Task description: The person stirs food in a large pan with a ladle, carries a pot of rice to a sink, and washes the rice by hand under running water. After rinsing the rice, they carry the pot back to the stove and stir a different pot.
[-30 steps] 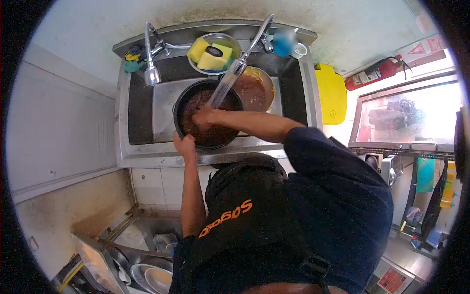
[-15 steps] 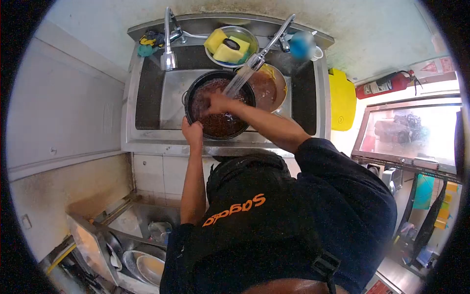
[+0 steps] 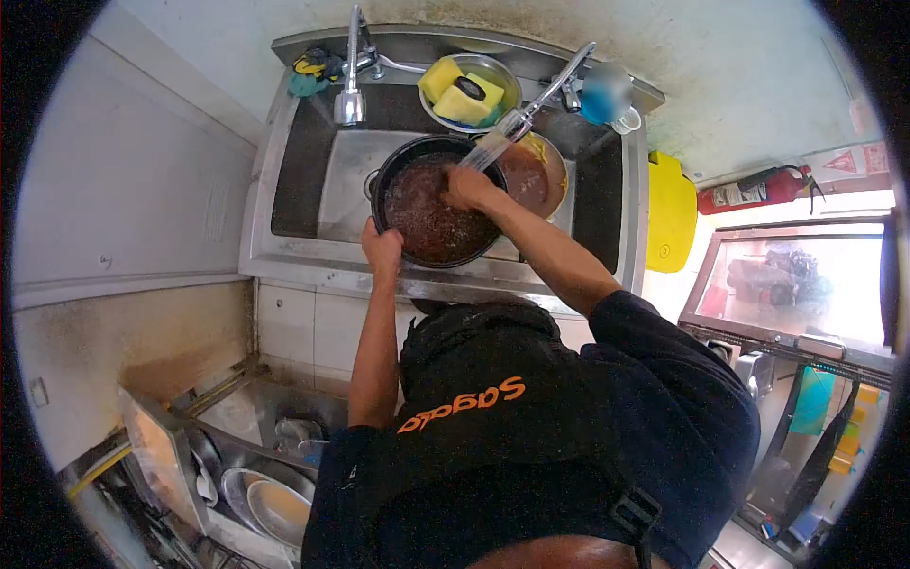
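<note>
A black pot (image 3: 438, 245) with reddish-brown liquid stands in the metal sink (image 3: 341, 171). My left hand (image 3: 383, 247) grips the pot's rim at its lower left. Over the right part of the liquid is my right hand (image 3: 464, 188), its fingers partly hidden and blurred, so what they hold cannot be made out. Water sprays from the right faucet (image 3: 515, 123) into the pot beside that hand. A second pan (image 3: 555, 175) with brownish liquid and yellow bits sits just right of the pot.
Behind the pot, a metal bowl (image 3: 507, 81) holds yellow sponges (image 3: 464, 100). The left faucet (image 3: 350, 106) hangs over the sink. A yellow bin (image 3: 668, 213) and a red fire extinguisher (image 3: 768, 192) are at the right. Metal dishes (image 3: 275, 507) lie in a rack at lower left.
My right hand has moved rightward within the pot, nearer the water stream. My left hand stays on the rim. The whole view has shifted slightly.
</note>
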